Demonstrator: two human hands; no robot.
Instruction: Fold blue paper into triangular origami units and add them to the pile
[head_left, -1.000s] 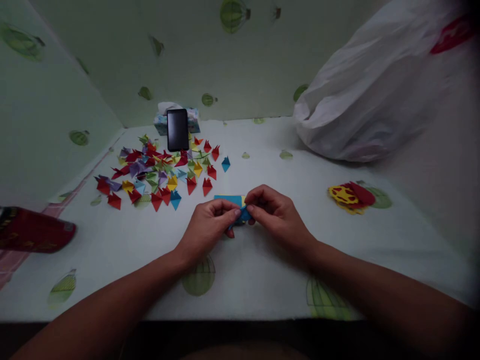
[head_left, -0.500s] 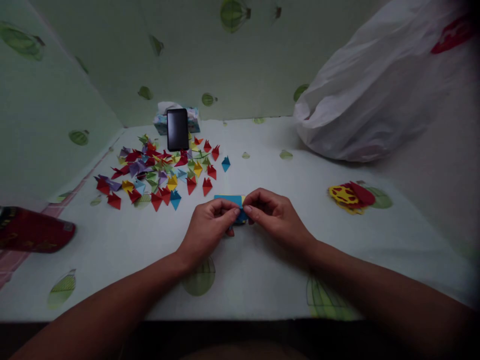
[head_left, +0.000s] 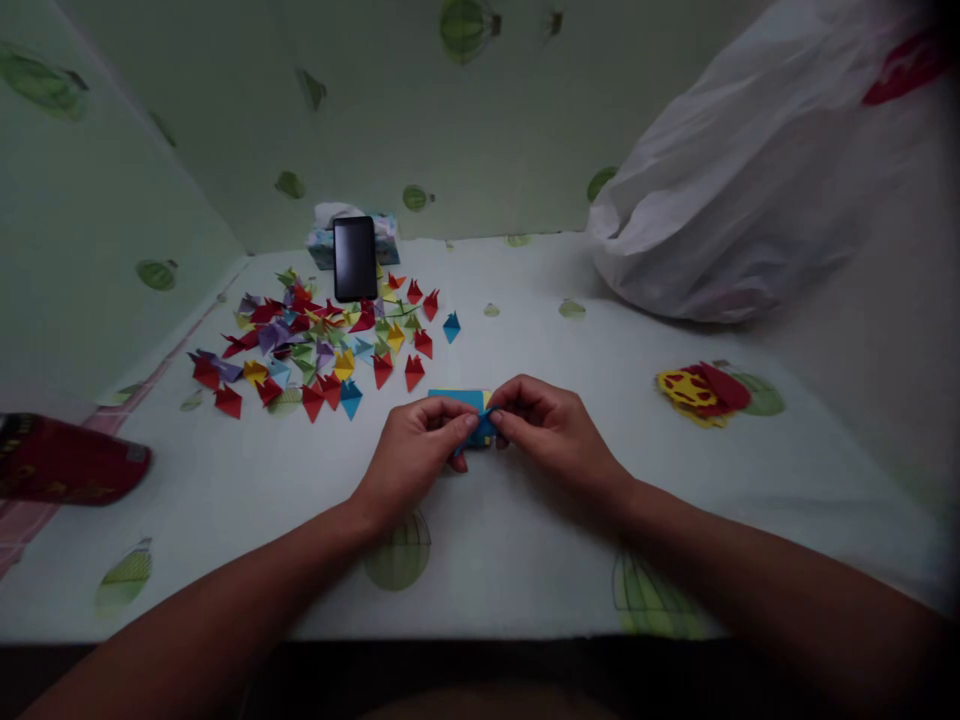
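Observation:
Between my two hands is a small folded piece of blue paper (head_left: 480,427), held just above the table. My left hand (head_left: 424,440) pinches it from the left between thumb and fingers. From the right, my right hand (head_left: 547,425) grips its pointed end with thumb and forefinger. Fingers hide much of the folds. Right behind the hands lies a stack of paper sheets (head_left: 454,397) with a blue one on top and a yellow edge showing.
Many small folded paper pieces (head_left: 322,350) in several colours lie at the left. Behind them a phone (head_left: 355,260) leans on a tissue box (head_left: 386,238). A red object (head_left: 71,460) sits far left, red and yellow cut-outs (head_left: 701,392) right, a white plastic bag (head_left: 697,220) behind.
The blue paper's pointed end has shifted slightly upward and to the right between my fingers, and more of it shows. Both hands stay in nearly the same place.

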